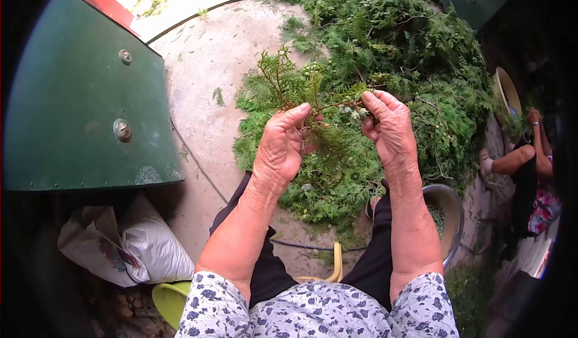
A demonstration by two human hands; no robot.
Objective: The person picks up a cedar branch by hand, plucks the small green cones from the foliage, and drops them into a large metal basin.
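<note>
A green leafy sprig (277, 80) with a thin brown stem is stretched between my two hands, above a large heap of cut green branches (409, 43). My left hand (284, 136) is closed around the sprig's lower stem, thumb on top. My right hand (390, 121) pinches the right end of the stem between thumb and fingers, beside a few pale green seed cones (355, 113). Below my right forearm, partly hidden by it, stands a metal basin (453, 217) holding small pale green pieces.
A green metal door (84, 97) stands at the left, above white sacks (159, 241) and a yellow-green basin (168, 302). A cable (198, 163) crosses the concrete floor. At the right, another person (521, 163) sits by a tan basin (507, 91).
</note>
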